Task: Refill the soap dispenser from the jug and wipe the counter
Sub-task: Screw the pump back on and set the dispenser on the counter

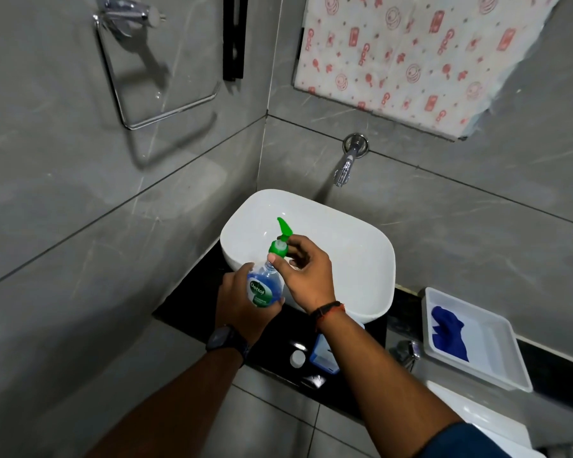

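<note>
Left hand is closing its grip around the soap dispenser, labelled "Dettol"; right hand is pinching the green pump. The bottle is tilting over the basin's near rim, nozzle pointing away.
</note>
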`<control>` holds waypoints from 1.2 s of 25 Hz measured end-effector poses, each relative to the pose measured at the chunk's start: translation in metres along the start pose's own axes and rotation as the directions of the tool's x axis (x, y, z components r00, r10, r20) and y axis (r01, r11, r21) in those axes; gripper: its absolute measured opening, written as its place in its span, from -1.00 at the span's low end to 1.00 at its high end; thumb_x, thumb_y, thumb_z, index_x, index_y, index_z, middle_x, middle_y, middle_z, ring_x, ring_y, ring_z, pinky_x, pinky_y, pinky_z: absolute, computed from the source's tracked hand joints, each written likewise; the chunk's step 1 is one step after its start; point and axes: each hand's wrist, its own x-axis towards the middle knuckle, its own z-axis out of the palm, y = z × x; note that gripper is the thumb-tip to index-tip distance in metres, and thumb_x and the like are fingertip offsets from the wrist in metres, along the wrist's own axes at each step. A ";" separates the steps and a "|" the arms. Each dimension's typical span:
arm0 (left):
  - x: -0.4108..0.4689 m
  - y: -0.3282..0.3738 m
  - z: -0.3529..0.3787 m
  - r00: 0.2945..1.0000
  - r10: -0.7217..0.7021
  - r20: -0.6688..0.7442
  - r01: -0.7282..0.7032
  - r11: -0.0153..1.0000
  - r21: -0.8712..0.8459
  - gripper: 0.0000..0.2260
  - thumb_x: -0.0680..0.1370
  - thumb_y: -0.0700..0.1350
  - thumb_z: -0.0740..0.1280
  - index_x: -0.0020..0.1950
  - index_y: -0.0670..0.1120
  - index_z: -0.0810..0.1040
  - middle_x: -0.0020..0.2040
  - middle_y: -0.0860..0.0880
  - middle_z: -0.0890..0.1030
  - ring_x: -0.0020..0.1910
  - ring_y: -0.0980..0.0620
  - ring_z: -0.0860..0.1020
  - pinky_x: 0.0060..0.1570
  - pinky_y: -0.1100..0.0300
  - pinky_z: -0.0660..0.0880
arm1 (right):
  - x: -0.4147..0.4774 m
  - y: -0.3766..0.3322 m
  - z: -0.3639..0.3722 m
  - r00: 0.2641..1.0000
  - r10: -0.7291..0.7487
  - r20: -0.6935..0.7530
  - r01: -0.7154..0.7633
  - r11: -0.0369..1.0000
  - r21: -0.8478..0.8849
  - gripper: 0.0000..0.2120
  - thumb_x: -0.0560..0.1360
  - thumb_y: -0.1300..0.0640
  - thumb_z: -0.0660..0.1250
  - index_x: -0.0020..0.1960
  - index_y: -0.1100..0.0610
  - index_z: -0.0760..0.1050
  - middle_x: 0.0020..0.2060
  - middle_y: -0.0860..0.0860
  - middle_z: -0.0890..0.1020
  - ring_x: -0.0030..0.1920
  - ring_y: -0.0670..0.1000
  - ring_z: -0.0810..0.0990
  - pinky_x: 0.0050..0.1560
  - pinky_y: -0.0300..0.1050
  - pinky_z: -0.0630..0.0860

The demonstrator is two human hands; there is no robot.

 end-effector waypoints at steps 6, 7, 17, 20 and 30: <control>0.005 0.007 0.002 0.997 0.034 -0.075 -0.036 0.999 -0.026 -0.32 0.13 0.12 0.51 0.21 0.04 0.42 -0.06 -0.03 0.48 -0.12 -0.06 0.56 -0.18 0.03 0.59 | 0.000 -0.004 -0.011 0.999 -0.011 0.050 0.017 0.993 -0.116 -0.73 0.33 0.15 0.55 -0.02 0.01 0.58 -0.10 -0.10 0.66 -0.03 -0.13 0.61 0.07 -0.03 0.55; 0.005 0.008 0.004 0.994 0.043 -0.100 -0.046 0.998 -0.030 -0.33 0.13 0.15 0.47 0.21 0.06 0.42 -0.06 -0.01 0.48 -0.13 -0.04 0.56 -0.21 0.06 0.59 | -0.001 -0.006 -0.011 0.999 -0.005 0.050 0.010 0.993 -0.118 -0.73 0.32 0.14 0.56 -0.04 -0.01 0.57 -0.12 -0.13 0.66 -0.05 -0.16 0.60 0.05 -0.06 0.55; 0.015 0.001 0.030 0.974 -0.015 -0.225 0.006 0.999 -0.041 -0.39 0.15 0.29 0.34 0.18 0.26 0.38 -0.11 0.28 0.30 -0.20 0.22 0.43 -0.31 0.54 0.23 | 0.001 -0.019 -0.014 0.998 0.040 -0.043 -0.045 0.992 -0.121 -0.77 0.33 0.00 0.54 -0.09 0.06 0.60 -0.15 -0.06 0.66 -0.09 -0.06 0.60 -0.02 -0.09 0.57; 0.015 -0.004 0.035 0.967 0.015 -0.255 -0.028 0.998 -0.048 -0.49 0.22 0.32 0.30 0.15 0.30 0.38 -0.07 0.32 0.34 -0.21 0.28 0.40 -0.28 0.56 0.26 | -0.001 -0.019 -0.014 1.000 0.025 -0.008 -0.025 0.990 -0.135 -0.66 0.28 -0.04 0.56 -0.02 0.06 0.58 -0.10 -0.05 0.65 -0.05 -0.07 0.59 0.01 -0.11 0.56; 0.011 -0.005 0.039 0.939 0.052 -0.340 -0.089 0.991 -0.095 -0.53 0.30 0.32 0.26 0.19 0.25 0.40 -0.06 0.31 0.31 -0.14 0.28 0.43 -0.20 0.61 0.28 | -0.010 -0.019 -0.008 0.999 -0.001 -0.038 0.003 0.999 0.045 -0.58 0.34 0.28 0.49 0.11 -0.01 0.49 -0.05 -0.04 0.65 0.00 -0.03 0.62 0.10 0.12 0.56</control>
